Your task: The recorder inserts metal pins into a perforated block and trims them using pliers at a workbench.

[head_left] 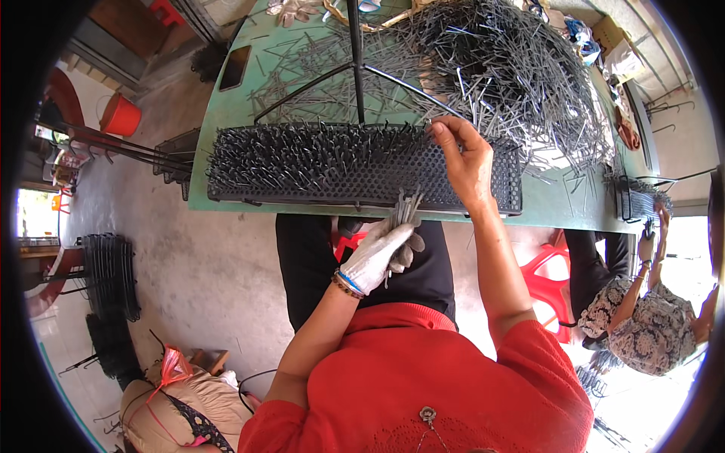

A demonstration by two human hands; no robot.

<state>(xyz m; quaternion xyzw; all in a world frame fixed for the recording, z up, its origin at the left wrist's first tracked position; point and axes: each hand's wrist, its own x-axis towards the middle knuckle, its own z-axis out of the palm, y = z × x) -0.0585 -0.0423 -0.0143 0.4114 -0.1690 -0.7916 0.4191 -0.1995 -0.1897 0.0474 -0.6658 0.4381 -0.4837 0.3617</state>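
My left hand [381,253], in a pale work glove, is closed round a bunch of thin grey metal pins [406,210] just below the table's front edge. The pins' ends point up toward a long black perforated rack [461,195]. Dark hooked pins [279,155] stand packed in the rack's left part and along its far side, while the holes at the right front show bare. Over the rack's right part is my bare right hand [470,162], thumb and forefinger pinched together at the far rim. What the fingertips hold is too small to make out.
A black upright rod with slanting braces [356,60] rises behind the rack. Loose pins form a large heap [513,68] on the green table [219,102]. A phone [236,68] lies far left. At right, another person's hands [662,219] work at a similar rack [634,200].
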